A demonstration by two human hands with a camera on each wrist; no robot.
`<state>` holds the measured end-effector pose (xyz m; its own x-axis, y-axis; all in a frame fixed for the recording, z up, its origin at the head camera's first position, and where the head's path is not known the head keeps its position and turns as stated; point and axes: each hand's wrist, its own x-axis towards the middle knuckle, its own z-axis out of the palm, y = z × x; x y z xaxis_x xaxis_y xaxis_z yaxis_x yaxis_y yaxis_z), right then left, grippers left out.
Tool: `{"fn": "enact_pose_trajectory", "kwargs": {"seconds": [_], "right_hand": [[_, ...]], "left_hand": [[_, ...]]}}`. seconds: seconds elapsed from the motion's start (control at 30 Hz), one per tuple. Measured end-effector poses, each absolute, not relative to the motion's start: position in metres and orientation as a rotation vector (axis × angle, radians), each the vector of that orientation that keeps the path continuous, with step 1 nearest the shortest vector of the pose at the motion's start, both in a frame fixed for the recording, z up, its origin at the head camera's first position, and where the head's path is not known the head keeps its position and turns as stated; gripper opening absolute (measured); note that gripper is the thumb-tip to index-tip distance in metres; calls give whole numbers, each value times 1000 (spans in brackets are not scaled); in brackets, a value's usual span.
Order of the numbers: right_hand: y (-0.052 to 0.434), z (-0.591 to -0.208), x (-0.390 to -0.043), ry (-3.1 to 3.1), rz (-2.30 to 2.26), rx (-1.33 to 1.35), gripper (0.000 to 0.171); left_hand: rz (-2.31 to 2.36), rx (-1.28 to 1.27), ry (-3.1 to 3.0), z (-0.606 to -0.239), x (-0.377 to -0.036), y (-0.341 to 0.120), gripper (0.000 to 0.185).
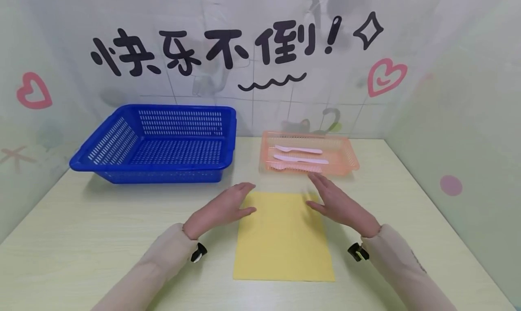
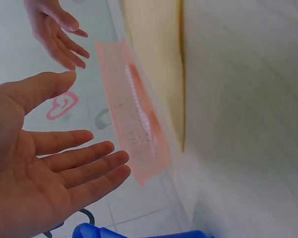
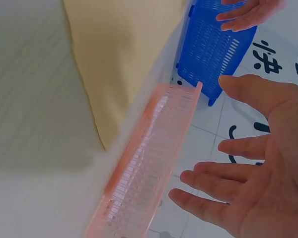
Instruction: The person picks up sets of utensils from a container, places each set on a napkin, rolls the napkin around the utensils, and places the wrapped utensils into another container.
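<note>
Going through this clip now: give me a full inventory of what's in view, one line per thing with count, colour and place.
Yellow sheet: one, yellow, flat on the table between the hands
Peach basket: one, translucent peach, table's back, right of centre
Utensils: three visible, pale pink, inside the peach basket
Blue basket: one, blue, table's back left
Table: one, pale, under everything
Wall hanging: one, whitish with black lettering, behind the table
Hearts: two, pink, upper left and upper right
Dot: one, purple, right wall
Sleeves: two, beige, on the forearms
Wrist devices: two, black, one per wrist
Left hand: one, bare, raised near the sheet's left edge
Right hand: one, bare, raised near its right edge
</note>
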<state>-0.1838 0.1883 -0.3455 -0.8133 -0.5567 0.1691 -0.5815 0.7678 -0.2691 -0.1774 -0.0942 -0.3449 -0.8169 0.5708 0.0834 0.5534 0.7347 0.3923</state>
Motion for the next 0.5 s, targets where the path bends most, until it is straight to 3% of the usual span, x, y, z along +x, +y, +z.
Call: {"fn": "enact_pose_trajectory", "kwargs": {"seconds": [0.5], "right_hand": [[175,-365,-174,-3051,451,1144,63]], "left_hand": [[414,838,2626,-361,-165,-84,77]]}}
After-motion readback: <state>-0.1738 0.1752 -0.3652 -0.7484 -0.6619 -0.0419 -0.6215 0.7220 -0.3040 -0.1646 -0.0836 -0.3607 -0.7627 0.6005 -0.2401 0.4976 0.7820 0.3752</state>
